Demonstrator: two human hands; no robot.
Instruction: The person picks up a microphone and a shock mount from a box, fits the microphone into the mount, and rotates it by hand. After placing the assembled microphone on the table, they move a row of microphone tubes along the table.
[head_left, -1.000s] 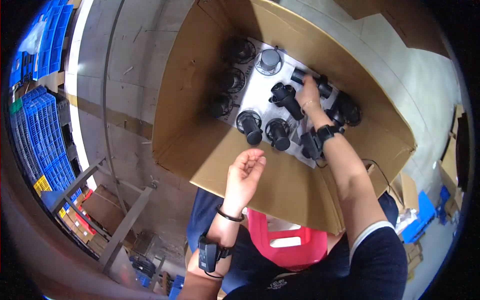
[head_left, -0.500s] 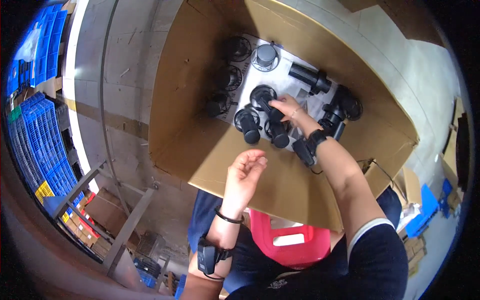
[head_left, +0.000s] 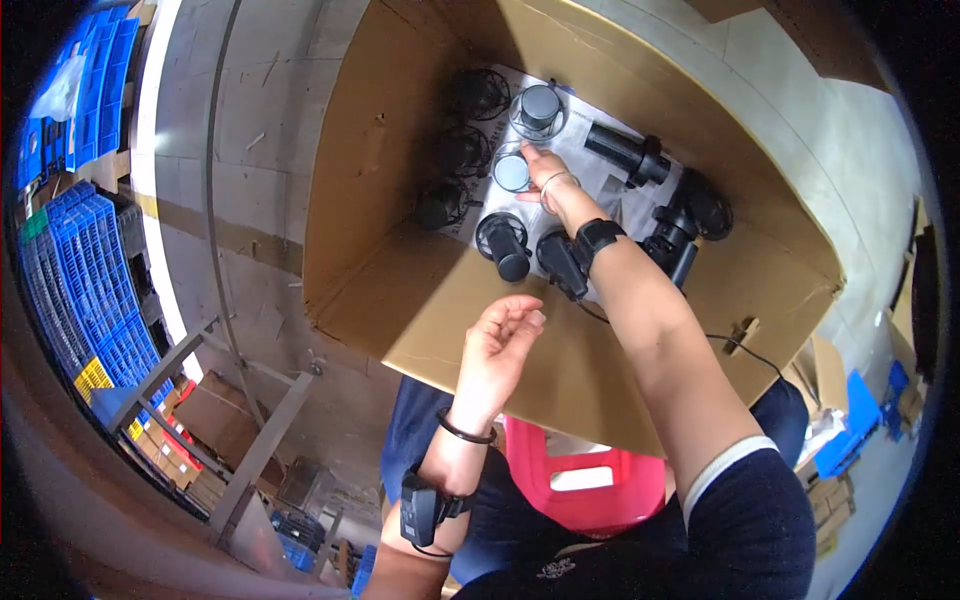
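The black cylinder with the pale round top (head_left: 511, 173) stands upright on the white sheet (head_left: 580, 185) inside my cardboard box (head_left: 440, 290), and my right hand (head_left: 549, 174) pinches it, fingers at its far side and thumb at its near side. Just beyond it stands a grey-topped part (head_left: 541, 103); nearer me are two black parts with round bases (head_left: 512, 262). To the right a black tube (head_left: 618, 150) lies on its side, with a bent black part (head_left: 700, 208) near the right wall. Three dark parts (head_left: 462, 150) sit in shadow at the left. My left hand (head_left: 492, 345), loosely half-curled with nothing in it, hangs over the box's near side. A red stool (head_left: 530, 470) shows below the box.
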